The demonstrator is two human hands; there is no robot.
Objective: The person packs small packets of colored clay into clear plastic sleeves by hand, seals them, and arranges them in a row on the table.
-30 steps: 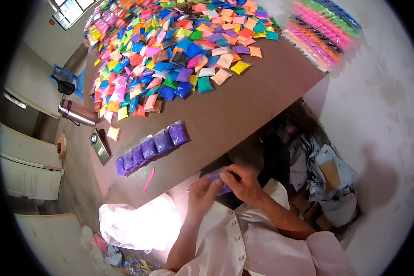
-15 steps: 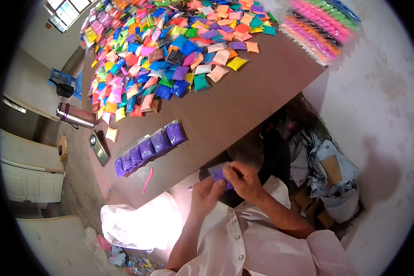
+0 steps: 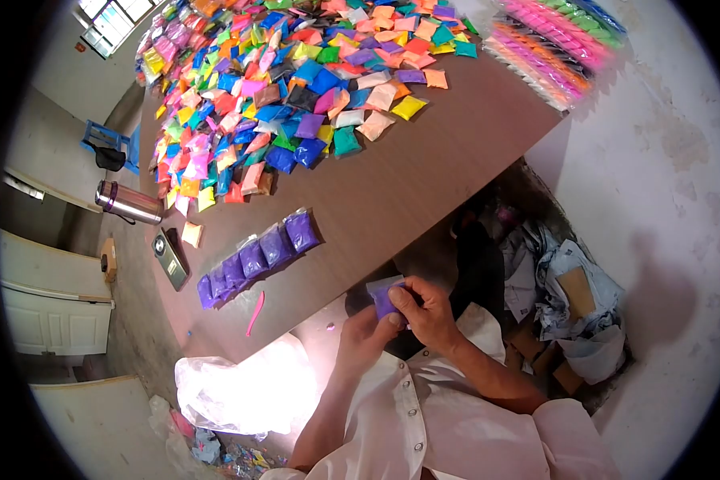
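Between my two hands, near my lap and just off the table's front edge, is a small clear bag with purple filling (image 3: 382,295). My left hand (image 3: 366,336) grips its lower left side, thumb on top. My right hand (image 3: 426,312) pinches its right side between thumb and bent fingers. A row of several purple packets (image 3: 254,258) lies on the brown table (image 3: 392,192), overlapping one another. A pink curved tool (image 3: 256,313) rests in front of that row, close to the table edge.
A large heap of colourful packets (image 3: 288,96) covers the table's far part. A steel thermos (image 3: 130,202), a phone (image 3: 170,258) and stacked long packs (image 3: 544,48) lie around it. Clear plastic (image 3: 224,388) hangs at the front left. Grey bags and cardboard (image 3: 576,296) sit below right.
The purple bag has come up into clearer view between my hands, its clear top now upright. My hands have shifted slightly and still hold it.
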